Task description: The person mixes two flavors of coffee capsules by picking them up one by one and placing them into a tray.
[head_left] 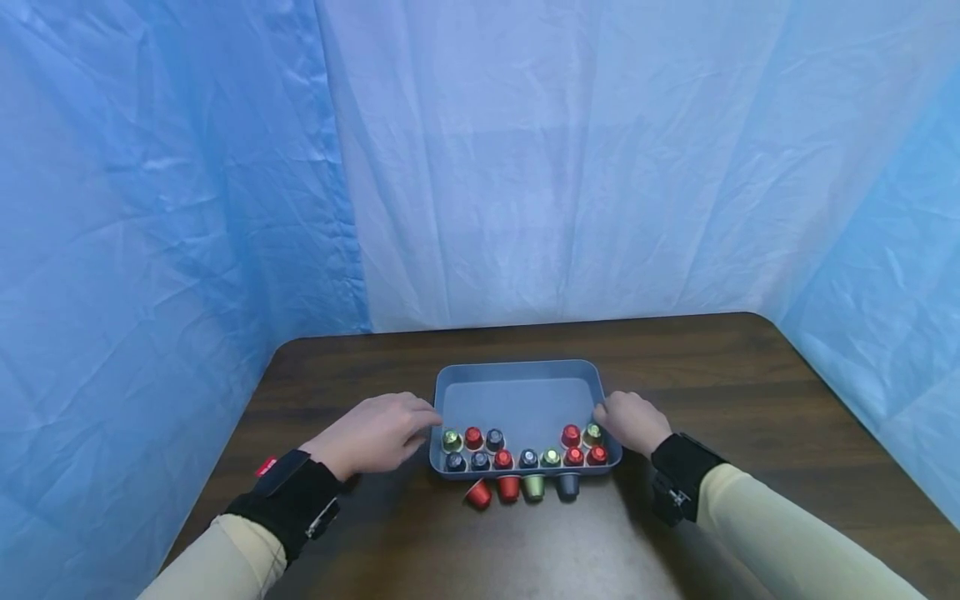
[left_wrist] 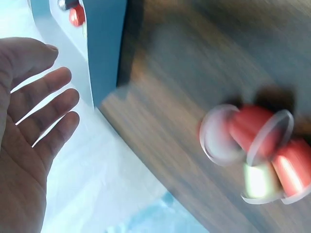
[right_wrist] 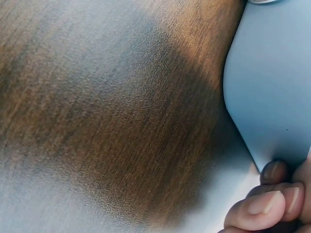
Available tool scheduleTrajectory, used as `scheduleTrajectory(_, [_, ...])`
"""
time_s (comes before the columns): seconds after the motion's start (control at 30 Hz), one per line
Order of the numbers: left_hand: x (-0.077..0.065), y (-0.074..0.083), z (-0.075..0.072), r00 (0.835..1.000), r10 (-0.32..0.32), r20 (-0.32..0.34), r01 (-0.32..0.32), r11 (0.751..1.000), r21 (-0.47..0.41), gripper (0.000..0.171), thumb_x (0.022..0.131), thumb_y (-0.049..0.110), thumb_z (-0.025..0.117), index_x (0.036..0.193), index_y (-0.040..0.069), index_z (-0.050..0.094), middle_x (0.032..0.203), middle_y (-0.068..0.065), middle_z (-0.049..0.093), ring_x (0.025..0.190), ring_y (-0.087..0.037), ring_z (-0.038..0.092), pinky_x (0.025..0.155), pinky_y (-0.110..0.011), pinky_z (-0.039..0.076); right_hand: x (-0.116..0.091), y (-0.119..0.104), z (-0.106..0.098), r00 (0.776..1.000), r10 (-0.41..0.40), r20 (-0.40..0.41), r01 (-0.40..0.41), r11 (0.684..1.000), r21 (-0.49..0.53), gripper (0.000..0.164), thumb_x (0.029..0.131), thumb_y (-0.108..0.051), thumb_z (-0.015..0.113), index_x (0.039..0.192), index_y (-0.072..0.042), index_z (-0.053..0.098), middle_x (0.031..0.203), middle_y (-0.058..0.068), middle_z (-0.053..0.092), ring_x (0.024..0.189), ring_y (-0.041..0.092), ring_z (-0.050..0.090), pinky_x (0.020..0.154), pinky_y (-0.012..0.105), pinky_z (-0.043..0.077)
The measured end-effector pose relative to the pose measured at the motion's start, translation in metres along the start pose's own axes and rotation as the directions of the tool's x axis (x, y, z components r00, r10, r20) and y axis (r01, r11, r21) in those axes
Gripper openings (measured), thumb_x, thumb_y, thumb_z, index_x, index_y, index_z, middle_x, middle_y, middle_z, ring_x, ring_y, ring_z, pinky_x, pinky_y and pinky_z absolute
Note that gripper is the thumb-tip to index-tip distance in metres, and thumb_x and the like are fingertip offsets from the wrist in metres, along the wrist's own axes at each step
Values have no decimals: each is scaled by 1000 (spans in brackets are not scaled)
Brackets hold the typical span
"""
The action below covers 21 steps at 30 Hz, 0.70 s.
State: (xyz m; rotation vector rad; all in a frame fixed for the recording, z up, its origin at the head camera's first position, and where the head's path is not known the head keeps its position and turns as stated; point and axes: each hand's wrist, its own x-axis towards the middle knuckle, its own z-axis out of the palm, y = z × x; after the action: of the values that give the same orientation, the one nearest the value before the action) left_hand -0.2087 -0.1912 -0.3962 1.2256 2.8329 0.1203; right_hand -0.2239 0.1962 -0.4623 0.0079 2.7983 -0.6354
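A grey-blue tray (head_left: 517,404) holds several red, green and dark coffee capsules (head_left: 503,458), most along its near side, rims down. My right hand (head_left: 636,421) is at the tray's right wall, fingers curled. In the right wrist view, its fingertips (right_wrist: 256,209) pinch the edge of the tray (right_wrist: 272,82); the inner side of the grip is hidden. Beside the tray's left rim, my left hand (head_left: 386,429) holds nothing. The left wrist view shows its fingers (left_wrist: 53,102) loosely bent and spread, apart from the tray wall (left_wrist: 104,48).
Outside the tray's near edge, on the dark wooden table (head_left: 375,550), lie a tilted red capsule (head_left: 478,494), another red capsule (head_left: 508,488), a green capsule (head_left: 534,487) and a dark capsule (head_left: 567,486). Pale blue sheets (head_left: 570,167) hang behind and at both sides.
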Motion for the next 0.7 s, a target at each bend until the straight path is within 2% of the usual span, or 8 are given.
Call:
scheduleTrajectory(0.33, [-33, -24, -3, 996, -88, 32, 87, 996, 22, 35, 90, 14, 79, 124, 13, 72, 120, -4, 71, 114, -23, 65, 98, -45, 54, 1, 1, 1, 1000, 5, 3, -5, 1000, -7, 33, 103, -25, 53, 77, -6, 64, 66, 8, 53, 60, 21, 54, 56, 30, 41])
scheduleTrajectory(0.5, [-43, -32, -3, 988, -139, 60, 138, 990, 28, 34, 90, 14, 78, 123, 13, 72, 121, -4, 71, 115, -23, 65, 99, -46, 53, 1, 2, 0, 1000, 10, 7, -10, 1000, -1, 32, 102, -24, 54, 78, -6, 64, 67, 8, 53, 61, 21, 54, 56, 30, 41])
scheduleTrajectory(0.7, [-52, -39, -1, 980, -188, 70, 186, 982, 39, 33, 89, 17, 79, 121, 12, 73, 115, -4, 72, 109, -23, 66, 95, -46, 55, 3, 3, 2, 1000, 7, 9, -7, 1000, 2, 32, 102, -25, 54, 79, -6, 65, 67, 8, 53, 61, 21, 54, 56, 30, 41])
